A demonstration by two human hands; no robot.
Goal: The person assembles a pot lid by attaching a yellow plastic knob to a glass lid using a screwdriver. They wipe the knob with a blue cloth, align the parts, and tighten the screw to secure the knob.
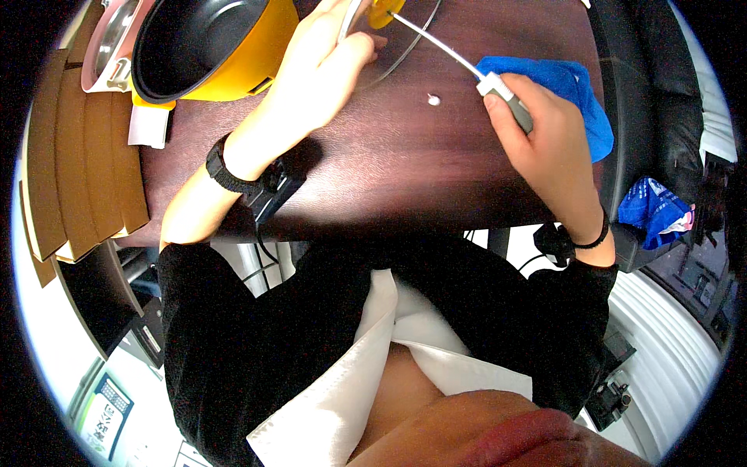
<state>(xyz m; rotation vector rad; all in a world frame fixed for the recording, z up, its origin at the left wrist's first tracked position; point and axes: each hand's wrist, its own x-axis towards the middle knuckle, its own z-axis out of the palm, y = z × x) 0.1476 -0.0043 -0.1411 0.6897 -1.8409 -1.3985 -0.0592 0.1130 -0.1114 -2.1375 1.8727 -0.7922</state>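
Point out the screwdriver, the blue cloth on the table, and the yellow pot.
Screwdriver (pixel 493 84): head view, white handle collar.
Blue cloth (pixel 577 82): head view, upper right fabric.
Yellow pot (pixel 261 48): head view, outer wall.

Holds a clear lid (pixel 401 48) in the left hand (pixel 327 66), just right of the yellow pot (pixel 257 66). Grips a screwdriver (pixel 498 89) by its grey-and-white handle in the right hand (pixel 548 140), farther right of the pot. Has the tip at the lid's yellow knob (pixel 381 14). Shows, well right of the pot, a small white piece (pixel 434 100) on the dark table (pixel 366 171) and, beyond that, a blue cloth (pixel 595 117). Shows brown cardboard (pixel 78 163) left of the pot.
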